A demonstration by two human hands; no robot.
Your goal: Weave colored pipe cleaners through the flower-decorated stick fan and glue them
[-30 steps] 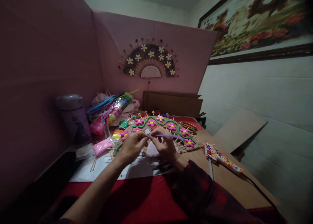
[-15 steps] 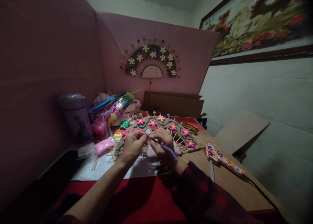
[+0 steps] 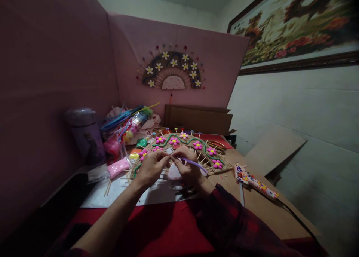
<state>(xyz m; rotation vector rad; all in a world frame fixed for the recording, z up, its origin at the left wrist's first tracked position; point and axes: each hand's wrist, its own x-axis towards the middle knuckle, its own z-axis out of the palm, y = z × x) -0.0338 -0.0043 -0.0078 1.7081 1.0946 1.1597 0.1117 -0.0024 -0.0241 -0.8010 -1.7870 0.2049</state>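
My left hand [image 3: 151, 167] and my right hand [image 3: 187, 165] meet fingertip to fingertip over the table, both closed in a pinch. A purple pipe cleaner [image 3: 198, 165] runs out from the pinched fingers and curves past my right hand to the right. Its other end is hidden between the fingertips. Just behind and below the hands lies a fan-shaped piece [image 3: 190, 140] of sticks and twine, with pink flowers, a wavy green line and beads along its top. The hands cover part of its pale half-round base [image 3: 174, 172].
A flower-patterned glue gun [image 3: 255, 182] with a cord lies at right. At left stand a purple cup [image 3: 86, 141], a pink clay packet [image 3: 117, 168] and a pile of pipe cleaners [image 3: 122, 118]. A similar fan [image 3: 174, 68] hangs on the pink board behind.
The fingertips have drawn together, and the purple pipe cleaner's free part has swung up and further right. The view has shifted slightly.
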